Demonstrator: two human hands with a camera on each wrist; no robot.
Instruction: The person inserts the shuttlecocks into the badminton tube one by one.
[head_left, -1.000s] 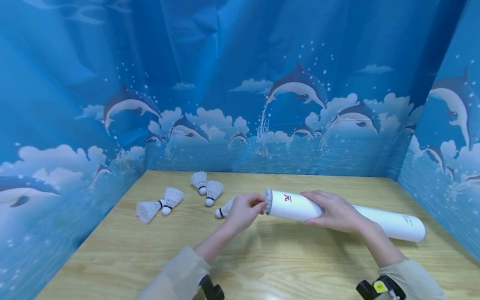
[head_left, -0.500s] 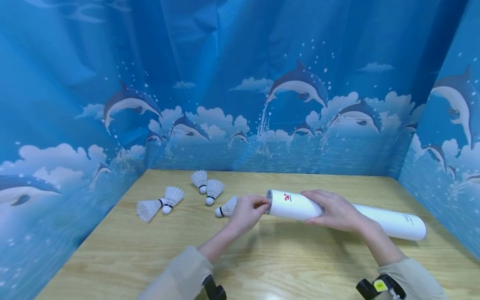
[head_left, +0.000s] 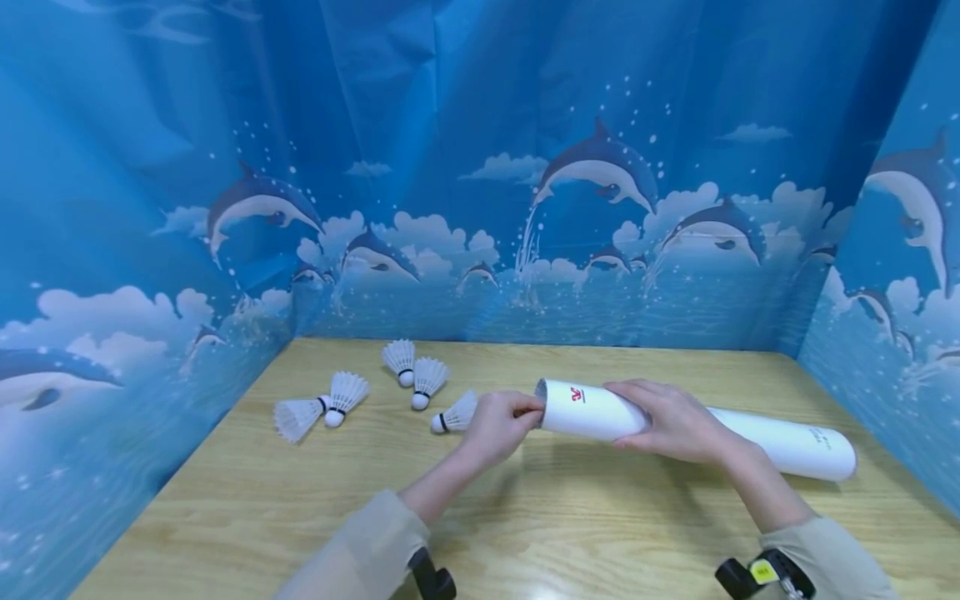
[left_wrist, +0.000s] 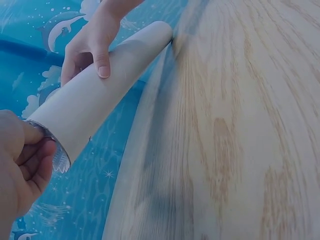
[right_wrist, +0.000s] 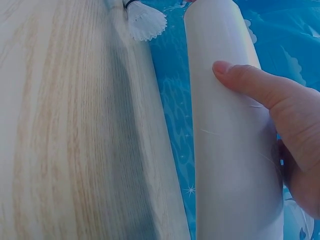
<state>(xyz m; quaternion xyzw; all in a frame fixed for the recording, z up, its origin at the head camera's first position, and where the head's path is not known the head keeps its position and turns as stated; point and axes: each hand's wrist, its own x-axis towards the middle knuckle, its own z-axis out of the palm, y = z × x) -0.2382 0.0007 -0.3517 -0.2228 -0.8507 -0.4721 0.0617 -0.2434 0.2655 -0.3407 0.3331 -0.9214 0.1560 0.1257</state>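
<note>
**One white tube held tilted above a wooden desk, with five loose shuttlecocks nearby**

One white tube [head_left: 588, 411] is held across the right of centre in the head view, its open left end raised above the wooden desk [head_left: 600, 533] and its other end reaching lower right. One small red mark [head_left: 576, 395] is printed near the open end.

Two hands are seen. By the right hand [head_left: 675, 421], the tube is gripped around its middle; in the right wrist view the thumb is laid along its side. The left hand [head_left: 495, 429] is held at the tube's mouth, its fingers curled, and one more shuttlecock [left_wrist: 61, 162] is pinched there. Only that shuttlecock's feather edge can be seen, inside the rim, in the left wrist view.

Five white shuttlecocks are spread over the desk, left of the tube. Two are placed at the left, a left-lying shuttlecock [head_left: 296, 419] and an upright-looking shuttlecock [head_left: 347, 397], touching. Two are placed farther back, a rear shuttlecock [head_left: 399, 358] and a front shuttlecock [head_left: 430, 379], just beside each other. The fifth shuttlecock [head_left: 453, 415] is set near the centre, just beside the left hand.

Two beige sleeves [head_left: 360, 546] enter from the bottom edge. The desk is backed by one blue, dolphin-printed backdrop [head_left: 465, 125].
</note>
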